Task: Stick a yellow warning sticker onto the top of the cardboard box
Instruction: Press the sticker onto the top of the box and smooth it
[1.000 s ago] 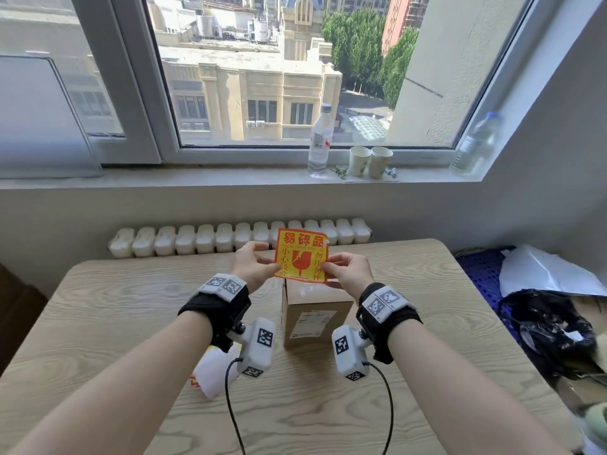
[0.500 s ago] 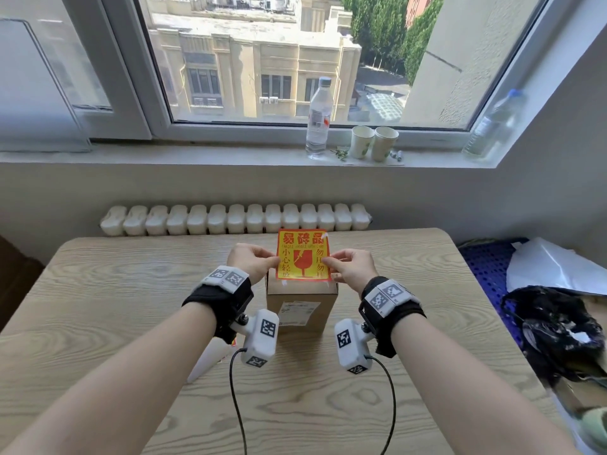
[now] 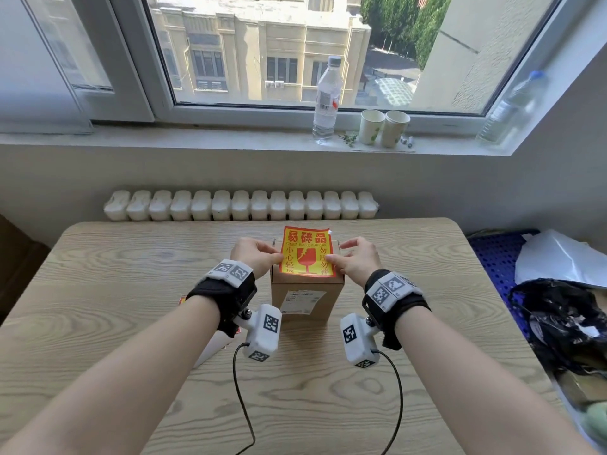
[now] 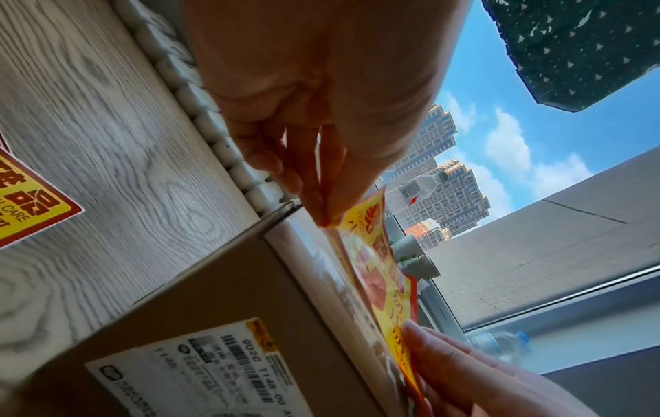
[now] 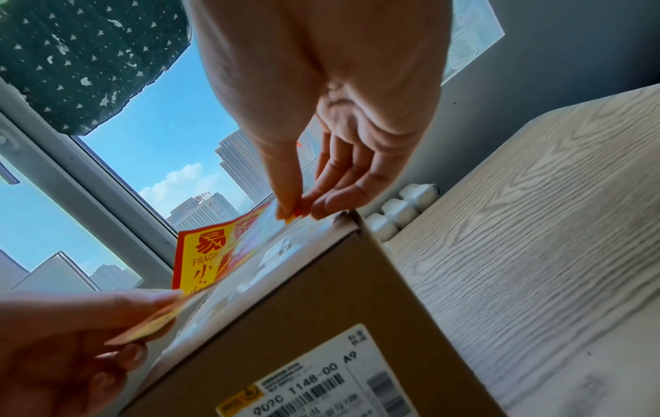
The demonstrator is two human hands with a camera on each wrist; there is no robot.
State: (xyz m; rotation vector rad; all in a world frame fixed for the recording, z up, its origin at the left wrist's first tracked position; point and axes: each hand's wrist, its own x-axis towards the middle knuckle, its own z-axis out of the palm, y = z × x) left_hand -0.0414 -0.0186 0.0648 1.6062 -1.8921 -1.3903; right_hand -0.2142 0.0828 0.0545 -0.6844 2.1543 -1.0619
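A small brown cardboard box (image 3: pixel 307 295) stands upright in the middle of the wooden table (image 3: pixel 131 277), with a white shipping label on its near face. Both hands hold the yellow-and-red fragile sticker (image 3: pixel 307 252) just over the box top, printed side up, far edge lifted. My left hand (image 3: pixel 277 257) pinches its left edge and my right hand (image 3: pixel 330 257) pinches its right edge. The left wrist view shows the left hand (image 4: pixel 328 220) pinching the sticker (image 4: pixel 378 270) above the box (image 4: pixel 214 310). The right wrist view shows the right hand (image 5: pixel 293 214) pinching the sticker (image 5: pixel 203 254) over the box (image 5: pixel 321 310).
Another fragile sticker (image 4: pixel 21 203) lies on the table left of the box, and a white sheet (image 3: pixel 210 346) lies under my left forearm. A white radiator (image 3: pixel 239 205) runs behind the table. Bottles (image 3: pixel 326 103) and paper cups (image 3: pixel 384 128) stand on the sill. A black bag (image 3: pixel 565 323) sits at the right.
Both hands have brought the sticker down from upright above the box to a flatter tilt close over its top. The head view has dipped lower.
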